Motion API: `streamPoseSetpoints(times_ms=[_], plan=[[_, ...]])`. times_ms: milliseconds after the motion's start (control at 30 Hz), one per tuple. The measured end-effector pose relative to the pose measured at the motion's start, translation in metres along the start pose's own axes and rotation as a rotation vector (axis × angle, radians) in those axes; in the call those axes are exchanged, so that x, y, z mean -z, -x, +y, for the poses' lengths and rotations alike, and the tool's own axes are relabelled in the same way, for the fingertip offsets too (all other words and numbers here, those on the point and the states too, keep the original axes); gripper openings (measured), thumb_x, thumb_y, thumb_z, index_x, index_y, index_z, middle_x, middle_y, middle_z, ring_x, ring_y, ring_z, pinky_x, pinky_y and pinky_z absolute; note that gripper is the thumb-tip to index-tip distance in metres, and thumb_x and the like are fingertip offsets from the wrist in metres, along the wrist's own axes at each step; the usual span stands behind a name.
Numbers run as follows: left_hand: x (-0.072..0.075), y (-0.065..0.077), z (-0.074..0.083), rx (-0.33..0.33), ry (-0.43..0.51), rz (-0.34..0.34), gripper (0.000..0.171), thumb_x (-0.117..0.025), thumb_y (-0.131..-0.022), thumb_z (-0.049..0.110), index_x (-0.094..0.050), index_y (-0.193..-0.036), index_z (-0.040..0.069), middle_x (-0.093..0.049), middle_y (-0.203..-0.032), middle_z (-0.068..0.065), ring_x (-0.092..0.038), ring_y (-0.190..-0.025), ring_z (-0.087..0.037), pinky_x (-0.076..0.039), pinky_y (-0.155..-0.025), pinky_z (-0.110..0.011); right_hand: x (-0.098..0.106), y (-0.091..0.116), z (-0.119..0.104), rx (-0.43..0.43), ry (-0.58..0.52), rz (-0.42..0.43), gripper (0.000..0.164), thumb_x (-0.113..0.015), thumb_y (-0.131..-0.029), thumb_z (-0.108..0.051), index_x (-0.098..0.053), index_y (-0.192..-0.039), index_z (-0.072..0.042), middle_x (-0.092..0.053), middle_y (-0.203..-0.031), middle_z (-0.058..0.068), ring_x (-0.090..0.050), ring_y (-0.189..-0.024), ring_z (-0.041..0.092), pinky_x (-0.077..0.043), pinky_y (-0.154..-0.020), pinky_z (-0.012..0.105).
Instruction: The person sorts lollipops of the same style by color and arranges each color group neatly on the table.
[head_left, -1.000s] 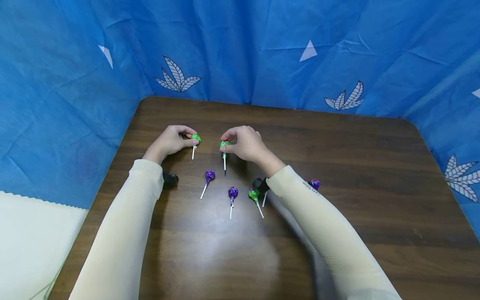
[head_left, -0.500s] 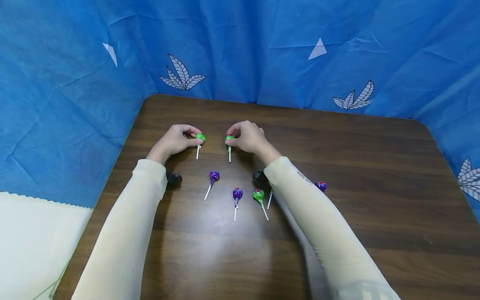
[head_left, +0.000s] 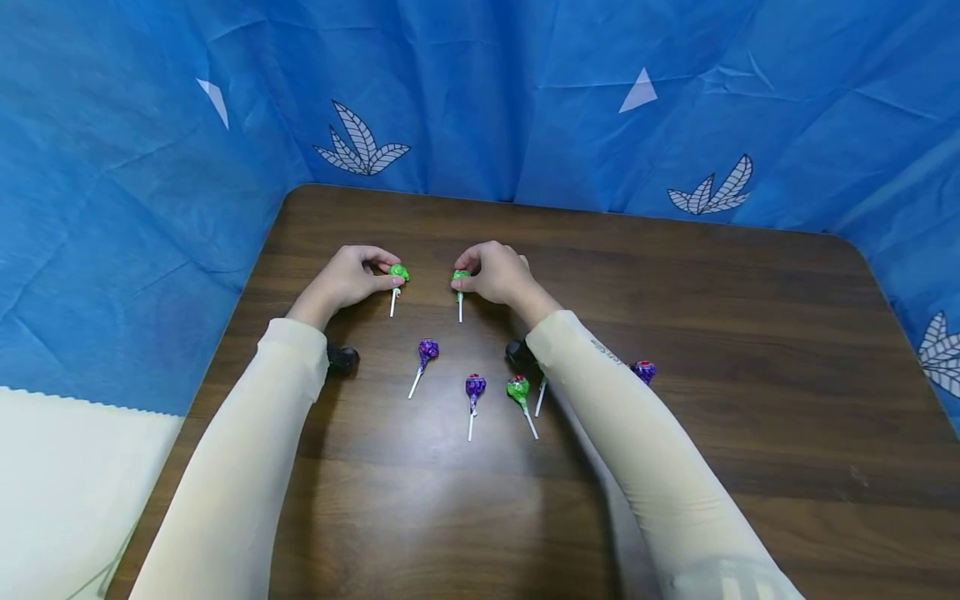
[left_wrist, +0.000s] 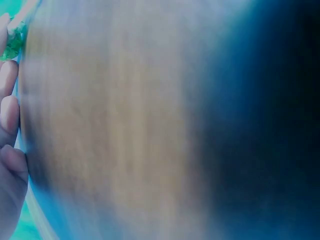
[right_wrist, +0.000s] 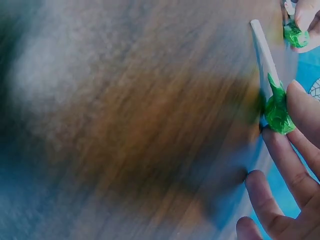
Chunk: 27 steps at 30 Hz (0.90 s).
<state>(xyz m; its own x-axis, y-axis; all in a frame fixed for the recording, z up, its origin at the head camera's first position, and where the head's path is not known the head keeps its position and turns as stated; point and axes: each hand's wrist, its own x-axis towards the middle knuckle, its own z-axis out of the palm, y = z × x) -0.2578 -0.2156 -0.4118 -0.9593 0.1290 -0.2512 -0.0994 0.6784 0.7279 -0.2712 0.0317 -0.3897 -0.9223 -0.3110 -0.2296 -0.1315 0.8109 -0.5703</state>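
Toward the back left of the table, my left hand [head_left: 347, 277] pinches a green-wrapped lollipop [head_left: 399, 272] by its head, the white stick pointing toward me. A short way to its right, my right hand [head_left: 495, 275] holds a second green lollipop [right_wrist: 279, 112] between thumb and fingers, its stick also toward me. In the left wrist view only curled fingertips [left_wrist: 9, 112] and a bit of green wrapper show at the left edge. Nearer me lie two purple lollipops, one [head_left: 428, 350] to the left of the other [head_left: 476, 386], and a green lollipop [head_left: 517, 389].
Under the right forearm, a white stick [head_left: 541, 397] and a purple lollipop head [head_left: 643, 371] show partly hidden. The brown wooden table [head_left: 720, 317] is bordered at the back and sides by a blue curtain [head_left: 480, 100]. A white cloth [head_left: 75, 475] hangs at the left.
My right hand has moved slightly toward the back with its green lollipop, and that stick now lies level with the left one. The left hand has stayed nearly still; the view shifted a little.
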Motion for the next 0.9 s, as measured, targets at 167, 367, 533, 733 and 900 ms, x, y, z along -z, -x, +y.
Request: streamPoseSetpoints(times_ms=[167, 367, 533, 733, 900], plan=[[-0.002, 0.001, 0.000, -0.015, 0.006, 0.002, 0.039, -0.073, -0.091, 0.030, -0.066, -0.124, 0.011, -0.060, -0.113, -0.011, -0.045, -0.098, -0.026, -0.038, -0.084, -0.036, 0.003, 0.005, 0.001, -0.001, 0.023, 0.030, 0.033, -0.075, -0.087, -0.039, -0.070, -0.113, -0.019, -0.070, -0.109, -0.003, -0.056, -0.109, 0.020, -0.028, -0.099, 0.049], [0.000, 0.006, -0.001, -0.021, 0.036, 0.016, 0.045, -0.073, -0.090, 0.034, -0.064, -0.127, 0.011, -0.059, -0.117, -0.012, -0.045, -0.098, -0.026, -0.038, -0.083, -0.036, 0.023, 0.019, 0.005, 0.024, 0.046, 0.074, 0.040, -0.072, -0.089, -0.042, -0.067, -0.122, -0.019, -0.066, -0.121, -0.001, -0.049, -0.117, 0.023, -0.029, -0.101, 0.049], [0.003, 0.016, 0.006, -0.065, 0.052, 0.129, 0.052, -0.073, -0.089, 0.038, -0.061, -0.132, 0.011, -0.058, -0.124, -0.014, -0.047, -0.106, -0.029, -0.040, -0.089, -0.039, 0.047, 0.050, 0.022, 0.043, 0.058, 0.128, 0.041, -0.069, -0.092, -0.040, -0.066, -0.126, -0.018, -0.065, -0.126, 0.001, -0.047, -0.121, 0.025, -0.029, -0.103, 0.051], [-0.008, 0.044, 0.039, -0.216, 0.092, 0.276, 0.048, -0.076, -0.088, 0.032, -0.062, -0.128, 0.009, -0.060, -0.119, -0.015, -0.052, -0.106, -0.027, -0.042, -0.092, -0.039, 0.054, 0.098, 0.052, 0.085, 0.081, 0.112, 0.043, -0.071, -0.091, -0.040, -0.067, -0.128, -0.018, -0.067, -0.126, 0.000, -0.046, -0.120, 0.025, -0.029, -0.100, 0.051], [-0.045, 0.073, 0.072, -0.323, 0.101, 0.178, 0.044, -0.080, -0.085, 0.028, -0.066, -0.123, 0.011, -0.064, -0.121, -0.010, -0.058, -0.108, -0.029, -0.047, -0.091, -0.045, 0.045, 0.130, 0.075, 0.122, 0.038, 0.060, 0.046, -0.077, -0.086, -0.037, -0.068, -0.126, -0.017, -0.068, -0.128, 0.000, -0.047, -0.116, 0.025, -0.027, -0.097, 0.050]])
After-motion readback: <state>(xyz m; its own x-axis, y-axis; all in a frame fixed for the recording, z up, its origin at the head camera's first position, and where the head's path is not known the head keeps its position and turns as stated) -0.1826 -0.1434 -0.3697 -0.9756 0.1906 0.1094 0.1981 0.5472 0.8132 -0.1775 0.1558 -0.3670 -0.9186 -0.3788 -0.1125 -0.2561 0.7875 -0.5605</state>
